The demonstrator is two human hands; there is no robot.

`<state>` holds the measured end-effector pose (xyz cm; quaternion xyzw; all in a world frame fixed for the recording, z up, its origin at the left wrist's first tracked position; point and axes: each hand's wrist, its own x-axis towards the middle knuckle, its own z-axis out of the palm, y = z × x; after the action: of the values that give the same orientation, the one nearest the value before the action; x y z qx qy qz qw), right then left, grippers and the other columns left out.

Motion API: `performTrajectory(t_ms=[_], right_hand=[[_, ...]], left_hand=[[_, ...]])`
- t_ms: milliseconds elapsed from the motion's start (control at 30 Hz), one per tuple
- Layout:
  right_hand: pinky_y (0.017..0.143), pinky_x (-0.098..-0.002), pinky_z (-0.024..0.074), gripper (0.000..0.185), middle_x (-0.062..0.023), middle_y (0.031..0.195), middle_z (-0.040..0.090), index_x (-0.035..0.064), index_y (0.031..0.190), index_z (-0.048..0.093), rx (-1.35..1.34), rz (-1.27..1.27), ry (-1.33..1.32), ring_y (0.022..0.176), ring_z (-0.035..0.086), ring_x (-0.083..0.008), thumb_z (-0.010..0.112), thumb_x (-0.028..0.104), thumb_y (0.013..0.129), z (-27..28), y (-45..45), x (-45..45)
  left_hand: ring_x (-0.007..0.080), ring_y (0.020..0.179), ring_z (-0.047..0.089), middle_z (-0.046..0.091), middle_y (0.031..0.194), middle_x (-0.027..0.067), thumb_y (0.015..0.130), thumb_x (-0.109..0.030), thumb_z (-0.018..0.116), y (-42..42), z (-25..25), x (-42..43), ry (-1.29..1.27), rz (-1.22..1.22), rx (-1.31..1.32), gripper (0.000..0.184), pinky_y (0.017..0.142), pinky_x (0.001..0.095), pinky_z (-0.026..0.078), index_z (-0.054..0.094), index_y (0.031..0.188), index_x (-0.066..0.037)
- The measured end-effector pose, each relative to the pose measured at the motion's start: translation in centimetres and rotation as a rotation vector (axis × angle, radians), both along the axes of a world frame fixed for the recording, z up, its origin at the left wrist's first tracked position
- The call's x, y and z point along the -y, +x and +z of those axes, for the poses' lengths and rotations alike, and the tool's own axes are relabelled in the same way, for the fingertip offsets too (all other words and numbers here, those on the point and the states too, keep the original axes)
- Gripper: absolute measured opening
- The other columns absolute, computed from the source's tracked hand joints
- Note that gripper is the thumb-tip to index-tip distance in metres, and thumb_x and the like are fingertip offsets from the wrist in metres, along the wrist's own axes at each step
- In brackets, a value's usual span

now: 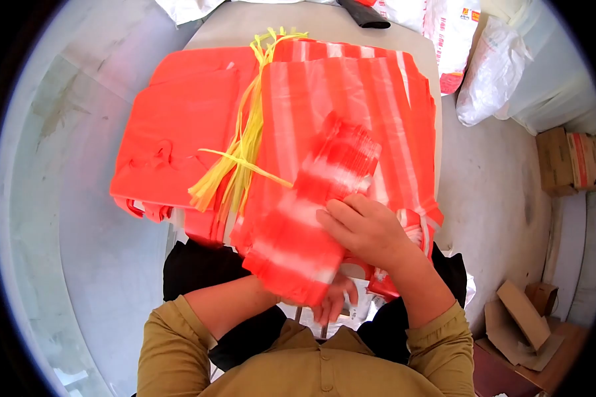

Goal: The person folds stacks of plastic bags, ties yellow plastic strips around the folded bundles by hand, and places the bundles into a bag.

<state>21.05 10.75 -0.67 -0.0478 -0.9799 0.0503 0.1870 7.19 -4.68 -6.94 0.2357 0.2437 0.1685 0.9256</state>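
A folded bundle of red-and-white striped plastic bags [304, 235] is tilted above the near edge of the stack, blurred by motion. My right hand [364, 228] is closed on the bundle's right edge. Below the bundle's near end is my left hand [336, 301], its fingers apart and partly hidden; no object shows between them. Under the bundle lies a wide stack of striped bags [334, 83]. Yellow ties [250, 126] run down its left side, one lying crosswise. Farther left sits a pile of plain red bags [179, 132].
The piles rest on a beige tabletop [238, 26]. White sacks [453, 40] and a white plastic bundle [493, 73] stand beyond it. Cardboard boxes [566, 162] are at the right, with an opened carton [520, 327] lower down. My knees are under the near edge.
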Motion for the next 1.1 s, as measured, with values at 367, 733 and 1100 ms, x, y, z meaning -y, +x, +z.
performTrajectory(t_ms=[367, 733, 1100], right_hand=[[0.075, -0.0368, 0.0569, 0.024, -0.0085, 0.107, 0.068, 0.0084, 0.11, 0.07, -0.001, -0.251, -0.175, 0.095, 0.068, -0.0275, 0.076, 0.011, 0.086, 0.4, 2.8, -0.3], [0.078, -0.0416, 0.0562, 0.02, -0.0077, 0.099, 0.071, 0.0097, 0.107, 0.075, 0.145, -0.569, -0.496, 0.09, 0.071, -0.0304, 0.077, 0.017, 0.089, -0.2, 5.7, -1.2], [0.071, -0.0396, 0.0528, 0.008, -0.0089, 0.084, 0.069, 0.0065, 0.088, 0.074, 0.346, -0.571, -0.54, 0.087, 0.07, -0.0281, 0.076, 0.014, 0.087, 3.4, 10.0, -3.6]], left_hand=[[0.0122, 0.084, 0.071, 0.074, 0.096, 0.006, 0.103, -0.023, 0.072, -9.9, 8.0, 1.3, 0.358, 0.393, -0.034, 0.031, 0.072, 0.0272, 0.058, 0.069, 0.125, -0.001], [0.0301, 0.09, 0.064, 0.073, 0.09, 0.0071, 0.079, -0.009, 0.082, -11.9, 4.7, -3.9, 1.38, 0.636, -1.922, 0.023, 0.083, 0.0423, 0.053, 0.078, 0.101, -0.007], [0.0217, 0.084, 0.069, 0.076, 0.09, 0.0101, 0.09, -0.008, 0.077, -9.5, 8.1, -3.4, 0.809, 0.731, -1.4, 0.018, 0.079, 0.0334, 0.054, 0.079, 0.107, -0.001]])
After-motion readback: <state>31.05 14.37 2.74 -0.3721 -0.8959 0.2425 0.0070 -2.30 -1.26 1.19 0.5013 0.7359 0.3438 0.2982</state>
